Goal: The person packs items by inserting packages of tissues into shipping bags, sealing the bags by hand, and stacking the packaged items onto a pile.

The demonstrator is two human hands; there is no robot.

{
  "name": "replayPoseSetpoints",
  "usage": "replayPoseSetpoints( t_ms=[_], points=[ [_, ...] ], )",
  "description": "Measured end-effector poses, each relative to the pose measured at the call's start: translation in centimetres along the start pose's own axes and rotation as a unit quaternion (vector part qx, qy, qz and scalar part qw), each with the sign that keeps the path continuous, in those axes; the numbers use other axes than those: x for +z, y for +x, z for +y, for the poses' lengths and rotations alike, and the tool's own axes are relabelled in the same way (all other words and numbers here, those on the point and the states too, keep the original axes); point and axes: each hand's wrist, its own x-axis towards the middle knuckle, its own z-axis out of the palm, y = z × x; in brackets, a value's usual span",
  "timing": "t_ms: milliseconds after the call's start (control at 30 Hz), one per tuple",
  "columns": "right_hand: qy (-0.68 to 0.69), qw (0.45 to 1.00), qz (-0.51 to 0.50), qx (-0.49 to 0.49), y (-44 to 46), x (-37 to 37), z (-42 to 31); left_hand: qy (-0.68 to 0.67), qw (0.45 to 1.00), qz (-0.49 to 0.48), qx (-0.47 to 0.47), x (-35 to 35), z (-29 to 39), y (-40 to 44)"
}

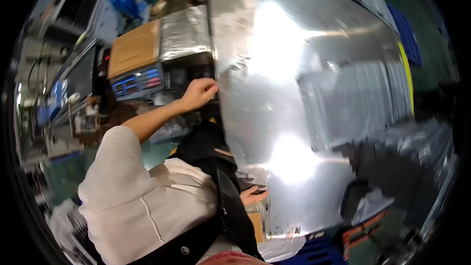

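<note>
My left hand (199,93) is at the near edge of a shiny metal-topped table (260,122), its fingers curled in, and nothing shows in it. Lower along that edge, my right hand (253,196) is partly hidden by my apron. Its fingers close around a small dark object (256,189), too unclear to name. Across the tabletop, a stack of grey plastic bags or sheets (351,100) lies on the far side, away from both hands.
Beyond my left hand stand a digital scale (136,82) with a lit display, a cardboard box (135,49) and a silvery wrapped pack (184,32). Dark plastic material (392,162) covers the table's right end. A blue pallet (314,252) and an orange frame (365,228) are below.
</note>
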Motion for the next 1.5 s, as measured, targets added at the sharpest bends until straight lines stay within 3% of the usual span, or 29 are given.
replayPoseSetpoints(
  t_ms=[167,267,333,400,433,600,633,667,733,767,800,867,1000,1067,1133,1200,1267,1367,1400,1433,1467,1500],
  points=[
    [0.049,0.982,-0.12,-0.141,6.4,4.3,-12.0,-0.078,0.955,0.278,-0.06,-12.9,-9.0,1.2],
    [0.062,0.94,-0.169,-0.29,11.2,5.6,-21.8,-0.051,0.94,0.315,-0.119,-17.2,-12.0,-1.0],
    [0.112,0.905,-0.241,-0.331,11.5,6.3,-29.4,-0.061,0.924,0.353,-0.133,-19.3,-14.6,-2.8],
    [0.13,0.878,-0.261,-0.381,10.6,8.0,-35.3,-0.084,0.865,0.479,-0.119,-21.8,-17.7,-4.0],
    [0.176,0.862,-0.285,-0.381,9.3,8.8,-38.0,-0.119,0.834,0.515,-0.159,-23.5,-18.9,-4.7],
    [0.255,0.793,-0.346,-0.431,2.3,13.6,-46.7,-0.189,0.69,0.684,-0.141,-33.5,-26.5,-9.4],
    [0.165,0.75,-0.329,-0.549,1.6,14.4,-47.5,-0.214,0.66,0.696,-0.182,-35.3,-28.0,-10.4],
    [0.07,0.69,-0.305,-0.653,1.3,14.7,-48.0,-0.129,0.665,0.708,-0.2,-37.3,-29.9,-11.5],
    [0.031,0.681,-0.355,-0.64,2.5,16.8,-46.5,-0.057,0.661,0.697,-0.273,-39.9,-31.5,-13.3],
    [-0.031,0.684,-0.388,-0.617,4.0,17.7,-44.5,0.083,0.654,0.682,-0.315,-41.3,-36.5,-15.4],
    [-0.092,0.682,-0.418,-0.593,5.5,18.2,-42.5,0.141,0.647,0.661,-0.353,-42.1,-38.7,-16.5],
    [-0.122,0.698,-0.404,-0.578,8.2,17.7,-38.2,0.2,0.629,0.625,-0.417,-43.5,-41.5,-18.2],
    [-0.165,0.775,-0.392,-0.467,13.7,14.1,-28.6,-0.055,0.613,0.671,-0.415,-44.4,-35.7,-17.2],
    [-0.173,0.797,-0.38,-0.436,15.9,12.0,-24.1,-0.163,0.576,0.718,-0.356,-44.9,-37.3,-17.3],
    [-0.181,0.822,-0.364,-0.399,16.2,10.5,-21.8,-0.234,0.501,0.777,-0.3,-45.3,-38.4,-16.9],
    [-0.199,0.864,-0.348,-0.304,15.5,9.0,-20.6,-0.322,0.488,0.786,-0.203,-45.5,-40.7,-17.6],
    [-0.172,0.89,-0.328,-0.266,13.7,9.2,-20.7,-0.391,0.438,0.793,-0.164,-45.7,-42.7,-17.9],
    [-0.098,0.913,-0.322,-0.231,11.2,9.7,-20.2,-0.497,0.434,0.727,-0.192,-45.5,-49.0,-18.8],
    [-0.065,0.913,-0.32,-0.246,10.3,10.2,-20.4,-0.486,0.471,0.709,-0.196,-45.5,-50.8,-18.6],
    [-0.053,0.911,-0.315,-0.262,9.6,10.7,-20.2,-0.468,0.429,0.746,-0.202,-44.4,-45.9,-16.5],
    [-0.039,0.906,-0.315,-0.28,8.9,11.0,-20.0,-0.361,0.405,0.777,-0.318,-42.5,-36.3,-11.9],
    [-0.008,0.919,-0.328,-0.22,7.7,11.1,-20.7,-0.392,0.454,0.754,-0.269,-41.5,-36.9,-11.6]
  ],
)
